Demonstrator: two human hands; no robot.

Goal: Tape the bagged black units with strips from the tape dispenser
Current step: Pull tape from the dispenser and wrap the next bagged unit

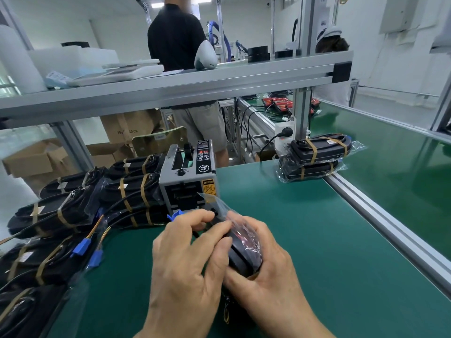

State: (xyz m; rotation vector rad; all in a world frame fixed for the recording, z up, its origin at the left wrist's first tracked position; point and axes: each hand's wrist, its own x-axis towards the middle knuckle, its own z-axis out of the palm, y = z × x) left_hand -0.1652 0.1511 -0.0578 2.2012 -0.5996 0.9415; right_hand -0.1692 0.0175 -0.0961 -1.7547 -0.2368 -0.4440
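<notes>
Nearest the camera, both hands close on one bagged black unit, held just above the green bench mat. The left hand comes over its top from the left, fingers curled, with the fingertips pressing the clear plastic down on the unit's upper face. The right hand cups it from the right and underneath, its thumb lying across the near end and its fingers wrapped round the far side. The unit sits between the two palms, long axis pointing away from the person. The bag's loose end stands up beyond the fingertips, right at the front of the tape dispenser.

The grey dispenser stands on the mat straight ahead of the hands, with a yellow caution label on its front. To its left a pile of bagged units bound with brown tape strips spreads to the bench edge, with blue connectors on thin wires among them.

Farther right, two taped units lie stacked at the mat's far corner, beside an aluminium rail that borders a green conveyor belt. Beyond, an aluminium shelf crosses the view, and a person in a black shirt stands behind it.
</notes>
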